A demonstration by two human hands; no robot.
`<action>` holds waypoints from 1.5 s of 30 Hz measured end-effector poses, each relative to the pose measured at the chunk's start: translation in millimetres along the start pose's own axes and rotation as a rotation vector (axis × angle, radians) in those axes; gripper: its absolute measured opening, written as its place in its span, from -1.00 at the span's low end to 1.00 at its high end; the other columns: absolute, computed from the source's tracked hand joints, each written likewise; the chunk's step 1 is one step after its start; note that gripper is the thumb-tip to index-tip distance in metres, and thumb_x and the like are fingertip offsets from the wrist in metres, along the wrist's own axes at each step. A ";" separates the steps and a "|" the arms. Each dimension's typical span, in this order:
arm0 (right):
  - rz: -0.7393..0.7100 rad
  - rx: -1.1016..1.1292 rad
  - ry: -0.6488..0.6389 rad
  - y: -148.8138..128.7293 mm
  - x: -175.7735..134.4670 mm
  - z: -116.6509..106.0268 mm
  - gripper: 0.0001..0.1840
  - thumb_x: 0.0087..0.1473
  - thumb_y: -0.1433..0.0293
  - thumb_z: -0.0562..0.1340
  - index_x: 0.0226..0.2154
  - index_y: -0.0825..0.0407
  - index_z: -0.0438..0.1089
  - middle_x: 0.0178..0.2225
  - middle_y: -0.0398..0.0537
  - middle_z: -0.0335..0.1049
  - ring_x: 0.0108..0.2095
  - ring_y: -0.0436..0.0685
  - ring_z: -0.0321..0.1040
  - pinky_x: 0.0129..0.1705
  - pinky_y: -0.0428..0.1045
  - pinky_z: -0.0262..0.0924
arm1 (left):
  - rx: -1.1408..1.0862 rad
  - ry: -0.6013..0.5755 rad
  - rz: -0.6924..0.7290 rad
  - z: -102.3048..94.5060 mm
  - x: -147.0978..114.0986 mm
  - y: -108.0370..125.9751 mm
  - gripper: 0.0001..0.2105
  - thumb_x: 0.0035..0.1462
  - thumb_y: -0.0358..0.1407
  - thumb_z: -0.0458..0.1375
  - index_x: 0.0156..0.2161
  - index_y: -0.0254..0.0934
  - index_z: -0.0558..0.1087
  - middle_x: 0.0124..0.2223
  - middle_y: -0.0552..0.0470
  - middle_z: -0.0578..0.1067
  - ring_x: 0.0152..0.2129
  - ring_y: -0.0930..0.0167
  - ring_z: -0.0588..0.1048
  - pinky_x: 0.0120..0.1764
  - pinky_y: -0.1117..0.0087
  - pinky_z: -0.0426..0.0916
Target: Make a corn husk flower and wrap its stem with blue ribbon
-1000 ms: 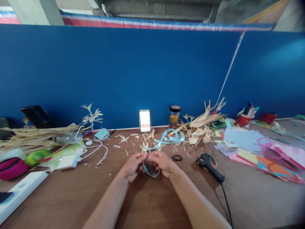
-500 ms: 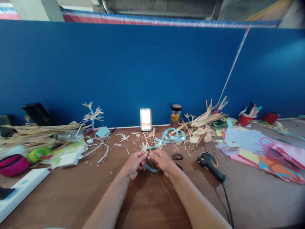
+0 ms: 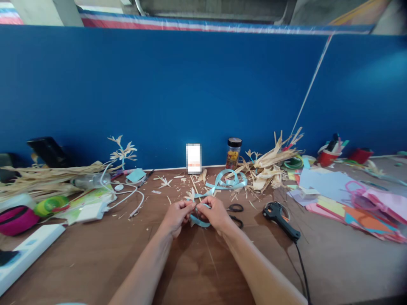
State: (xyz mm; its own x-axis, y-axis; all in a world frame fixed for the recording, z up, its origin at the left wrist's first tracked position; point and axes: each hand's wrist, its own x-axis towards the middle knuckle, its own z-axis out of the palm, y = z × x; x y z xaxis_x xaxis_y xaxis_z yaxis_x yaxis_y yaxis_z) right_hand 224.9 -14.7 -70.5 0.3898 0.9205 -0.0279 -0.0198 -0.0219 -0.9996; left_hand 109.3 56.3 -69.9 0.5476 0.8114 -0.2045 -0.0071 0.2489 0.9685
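Note:
Low over the brown table, my left hand (image 3: 177, 217) is closed in a pinch on a pale dried-husk flower (image 3: 190, 195), whose petals stick up past the fingertips. Close beside it, my right hand (image 3: 213, 214) has thumb and fingers pressed together on a light blue ribbon (image 3: 200, 222), which hangs in a loop under the fingers. More of this ribbon lies in curls on the table beyond. The spot where ribbon and flower meet is partly hidden by my fingers. Black-handled scissors (image 3: 236, 208) lie just right of my right hand, their blades hidden.
A black glue gun (image 3: 282, 222) with its cord lies right. Dried husks (image 3: 270, 169), a black-lidded jar (image 3: 234, 153) and coloured paper (image 3: 333, 186) are farther back. At left are a white power strip (image 3: 32, 258), a white cable (image 3: 141, 199) and a finished husk flower stem (image 3: 123, 152).
My right hand has shifted slightly, its fingers turning over the ribbon, and more of the scissors' handles now shows. My left hand stays nearly in place with the flower.

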 end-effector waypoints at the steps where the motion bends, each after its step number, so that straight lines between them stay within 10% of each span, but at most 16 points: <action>1: -0.021 -0.028 0.003 0.8 0.4 -0.7 -0.82 -0.22 0.30 0.21 -0.55 0.06 0.22 -0.64 -0.20 0.24 -0.63 -0.05 0.15 -0.58 -0.13 0.05 | 0.006 0.016 0.002 0.4 -0.2 -0.1 -0.68 -0.33 -0.16 0.28 -0.50 -0.39 0.39 -0.76 0.22 0.20 -0.83 0.68 0.06 -0.71 0.59 -0.16; 8: -0.208 -0.185 0.056 6.9 2.3 -3.8 -0.86 -0.23 0.36 0.20 -0.60 0.07 0.22 -0.63 -0.22 0.18 -0.59 -0.07 0.07 -0.57 -0.16 -0.04 | 0.008 0.044 -0.002 4.3 -2.7 -0.4 -0.68 -0.33 -0.16 0.28 -0.52 -0.39 0.37 -0.76 0.22 0.19 -0.83 0.68 0.05 -0.72 0.60 -0.17; 22: 0.062 0.242 0.016 -6.7 1.6 -2.4 -0.74 -0.29 0.44 0.18 -0.41 0.05 0.16 -0.63 -0.29 0.15 -0.70 -0.12 0.05 -0.64 -0.17 -0.01 | 0.067 0.084 0.105 5.4 -4.9 4.6 -0.72 -0.30 -0.20 0.27 -0.49 -0.37 0.36 -0.71 0.19 0.27 -0.80 0.63 0.12 -0.71 0.58 -0.04; 30: -0.131 0.195 -0.146 -16.1 -5.5 -3.7 -0.74 -0.26 0.45 0.22 -0.37 0.06 0.27 -0.51 -0.22 0.24 -0.58 -0.11 0.11 -0.54 -0.17 0.04 | 0.185 0.176 0.208 5.7 -17.2 25.5 -0.76 -0.27 -0.21 0.23 -0.51 -0.34 0.36 -0.67 0.17 0.32 -0.76 0.58 0.20 -0.68 0.56 0.04; 38: -0.124 0.249 -0.261 -41.5 -16.2 -7.9 -0.81 -0.12 0.29 0.19 -0.40 0.05 0.27 -0.61 -0.27 0.14 -0.62 -0.13 0.05 -0.55 -0.17 -0.03 | 0.418 0.259 0.366 -30.5 -38.1 32.4 -0.82 -0.22 -0.23 0.18 -0.52 -0.32 0.36 -0.65 0.15 0.33 -0.73 0.55 0.22 -0.64 0.54 0.07; 45: -0.392 -0.468 -0.168 -58.8 -22.4 -43.7 -0.83 -0.10 0.31 0.18 -0.39 0.03 0.33 -0.53 -0.16 0.28 -0.50 -0.01 0.16 -0.43 -0.09 0.00 | 0.496 0.293 0.328 -76.4 -58.1 55.7 -0.78 -0.25 -0.20 0.20 -0.48 -0.31 0.37 -0.66 0.18 0.31 -0.76 0.56 0.18 -0.68 0.55 0.03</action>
State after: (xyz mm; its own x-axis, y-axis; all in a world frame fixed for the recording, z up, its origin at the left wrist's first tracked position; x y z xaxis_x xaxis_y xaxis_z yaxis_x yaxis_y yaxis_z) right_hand 257.5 -51.1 -11.5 0.1359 0.9426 0.3049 0.5149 0.1958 -0.8346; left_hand 13.2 63.4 -14.9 0.3320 0.9313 0.1496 0.2898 -0.2517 0.9234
